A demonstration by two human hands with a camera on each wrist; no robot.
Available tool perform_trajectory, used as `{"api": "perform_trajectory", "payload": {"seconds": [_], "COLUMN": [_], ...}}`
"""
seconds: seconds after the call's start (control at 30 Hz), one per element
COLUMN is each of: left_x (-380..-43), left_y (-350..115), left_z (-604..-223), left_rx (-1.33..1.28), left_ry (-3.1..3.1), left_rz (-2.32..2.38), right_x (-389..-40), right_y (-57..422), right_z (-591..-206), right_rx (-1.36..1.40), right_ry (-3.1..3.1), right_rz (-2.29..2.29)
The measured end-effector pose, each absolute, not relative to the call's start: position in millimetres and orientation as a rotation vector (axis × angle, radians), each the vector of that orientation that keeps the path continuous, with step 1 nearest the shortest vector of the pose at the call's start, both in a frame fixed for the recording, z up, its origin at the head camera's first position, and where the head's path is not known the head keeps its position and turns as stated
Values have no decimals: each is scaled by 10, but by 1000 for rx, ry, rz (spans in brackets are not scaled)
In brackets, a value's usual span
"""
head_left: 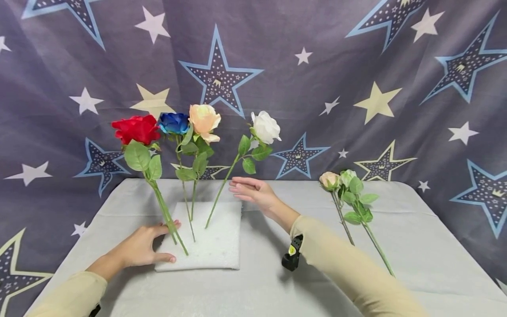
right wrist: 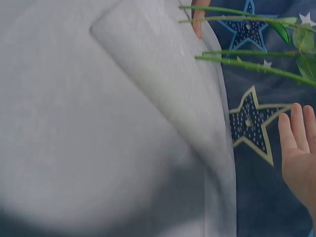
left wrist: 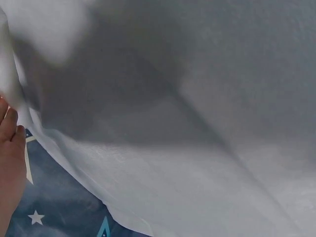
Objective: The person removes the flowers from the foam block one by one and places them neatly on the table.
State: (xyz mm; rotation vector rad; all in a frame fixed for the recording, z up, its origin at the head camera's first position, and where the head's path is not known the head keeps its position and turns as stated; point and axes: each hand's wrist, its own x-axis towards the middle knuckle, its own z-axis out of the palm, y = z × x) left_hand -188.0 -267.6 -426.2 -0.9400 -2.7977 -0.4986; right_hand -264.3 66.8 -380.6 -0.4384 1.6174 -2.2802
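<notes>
A white foam block (head_left: 222,246) lies on the table, and several artificial roses stand in it. These are a red rose (head_left: 136,130) leaning left with two stems below it, a blue rose (head_left: 174,123), a peach rose (head_left: 203,121) and a white rose (head_left: 266,127) leaning right. My left hand (head_left: 138,246) rests at the block's left edge, thumb and fingers spread, behind the red rose's stems. Beside the white rose's stem, my right hand (head_left: 255,193) is held with straight fingers and nothing in it; the right wrist view also shows this hand (right wrist: 301,158).
On the right of the table (head_left: 285,290) lie a small peach rose (head_left: 329,181) and a pale green-white rose (head_left: 347,178) with long stems. A dark star-patterned cloth (head_left: 301,97) hangs behind the table. A black device (head_left: 292,255) is strapped at the right wrist.
</notes>
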Motion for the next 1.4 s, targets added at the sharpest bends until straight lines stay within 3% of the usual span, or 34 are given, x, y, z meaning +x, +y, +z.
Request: {"api": "perform_trajectory", "payload": {"seconds": [0.63,1.4], "left_x": [-1900,-1855], "left_y": [-2668,-2651], "left_z": [-4222,-4255], "left_rx": [-941,-938], "left_ry": [-2798,-2782], "left_rz": [-482,-486], "right_x": [-2578,-2404], "right_y": [320,309], "right_z": [-3828,-3702], "right_rx": [-341,-533], "right_ry": [1482,1670], "right_rz": [-2394,-2345]}}
